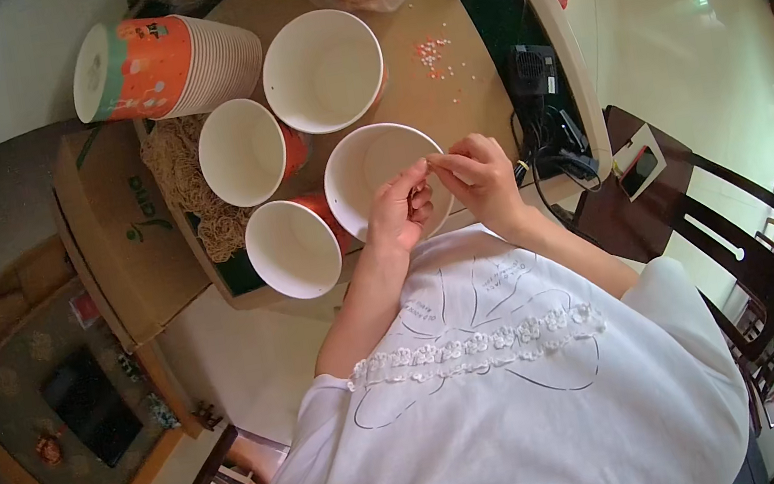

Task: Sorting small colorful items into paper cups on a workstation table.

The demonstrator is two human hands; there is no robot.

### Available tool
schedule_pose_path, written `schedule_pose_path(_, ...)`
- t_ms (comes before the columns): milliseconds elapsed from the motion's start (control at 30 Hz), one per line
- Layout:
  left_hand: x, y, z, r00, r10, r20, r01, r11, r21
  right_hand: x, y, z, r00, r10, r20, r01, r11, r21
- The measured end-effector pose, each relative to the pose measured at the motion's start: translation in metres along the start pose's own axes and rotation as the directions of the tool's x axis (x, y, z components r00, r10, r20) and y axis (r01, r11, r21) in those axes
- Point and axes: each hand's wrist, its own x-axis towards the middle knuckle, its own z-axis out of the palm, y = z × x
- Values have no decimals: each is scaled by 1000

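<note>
Above a white-lined paper bucket (352,179), my left hand (400,209) and my right hand (483,184) meet at the fingertips. Both are closed in a pinch, and the small thing between them is too fine to name. The bucket stands upright on the table right under my hands, which partly cover its rim. To its left are two more paper buckets, a lower one (292,252) and a smaller one (241,154), with orange outsides. A larger bucket (322,70) stands beyond them, its mouth facing up.
At left, a cardboard carton (128,237) holds tangled tan cords (187,177). Behind lies a stack of orange-printed buckets (202,64). Small white and orange bits (434,57) are scattered on the table (461,7). A black device (533,70) with cables sits at right, near a dark chair (754,260).
</note>
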Motion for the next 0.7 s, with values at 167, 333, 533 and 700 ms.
schedule_pose_path(167,-2,-1,2,1000,-2,0,2,998,-55,-1,3,-1,997,-46,59,49,998,-40)
schedule_pose_path(333,2,1,-8,997,22,74,-24,1000,15,-5,2,1,969,220,116,-242,940,239)
schedule_pose_path(533,-2,-4,-4,985,170,42,-175,969,174,-2,7,0,850,424,313,-509,814,280)
schedule_pose_path(700,-8,-1,8,956,292,-5,-282,928,243,-2,11,3,839,445,314,-538,770,343)
